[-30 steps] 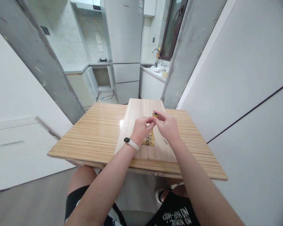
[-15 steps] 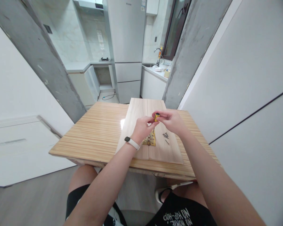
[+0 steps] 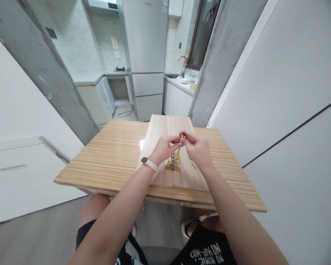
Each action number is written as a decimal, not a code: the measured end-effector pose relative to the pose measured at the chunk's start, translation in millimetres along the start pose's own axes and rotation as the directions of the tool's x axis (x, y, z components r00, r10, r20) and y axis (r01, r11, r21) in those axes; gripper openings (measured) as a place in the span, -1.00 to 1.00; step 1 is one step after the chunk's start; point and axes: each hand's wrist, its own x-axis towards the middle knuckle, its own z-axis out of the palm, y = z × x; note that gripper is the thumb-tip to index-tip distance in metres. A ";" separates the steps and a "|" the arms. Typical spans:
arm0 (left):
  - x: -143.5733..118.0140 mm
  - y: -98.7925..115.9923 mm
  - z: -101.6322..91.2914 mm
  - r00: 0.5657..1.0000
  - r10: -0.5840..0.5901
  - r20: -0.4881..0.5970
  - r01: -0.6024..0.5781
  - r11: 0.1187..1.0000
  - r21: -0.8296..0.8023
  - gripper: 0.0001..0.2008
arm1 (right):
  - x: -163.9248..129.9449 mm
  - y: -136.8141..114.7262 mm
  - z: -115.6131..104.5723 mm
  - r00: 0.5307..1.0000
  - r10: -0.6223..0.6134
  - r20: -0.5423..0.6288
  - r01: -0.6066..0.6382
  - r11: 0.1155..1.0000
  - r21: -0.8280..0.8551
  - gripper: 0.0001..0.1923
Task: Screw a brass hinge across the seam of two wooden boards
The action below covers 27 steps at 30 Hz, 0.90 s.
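A screwdriver with a yellow and black handle is held between my two hands, its shaft slanting down to the far right part of a brass hinge. My left hand, with a white-banded watch on its wrist, pinches the handle from the left. Fingers of my right hand close round the handle's top from the right. The hinge lies open across the seam of two pale wooden boards. Right of the hinge, a screw shows on the board, partly covered by my right hand.
The boards rest on a striped wooden table, and my legs are under its near edge. Beyond it stand a fridge and a sink counter with a faucet. Pale panels flank both sides.
My right hand has turned about the screwdriver handle and come lower and nearer, now covering most of the loose screws. The handle tilts differently. My left hand keeps its pinch; the view shifts slightly.
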 end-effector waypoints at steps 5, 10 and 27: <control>-15.1 8.7 18.6 0.982 -0.024 -0.188 0.051 0.988 0.143 -0.83 | -0.7 -2.4 -1.3 0.998 0.007 0.060 -0.007 1.000 0.005 -0.69; -18.8 15.1 36.8 0.942 -0.058 -0.332 0.152 0.952 0.264 -0.86 | -1.1 -4.0 0.6 1.000 -0.004 0.019 0.005 0.999 -0.035 -0.70; -3.3 1.9 7.1 0.994 0.008 -0.109 0.000 0.998 0.069 -0.92 | -10.4 -11.3 15.2 0.987 -0.002 -0.163 -0.021 0.990 -0.139 -0.68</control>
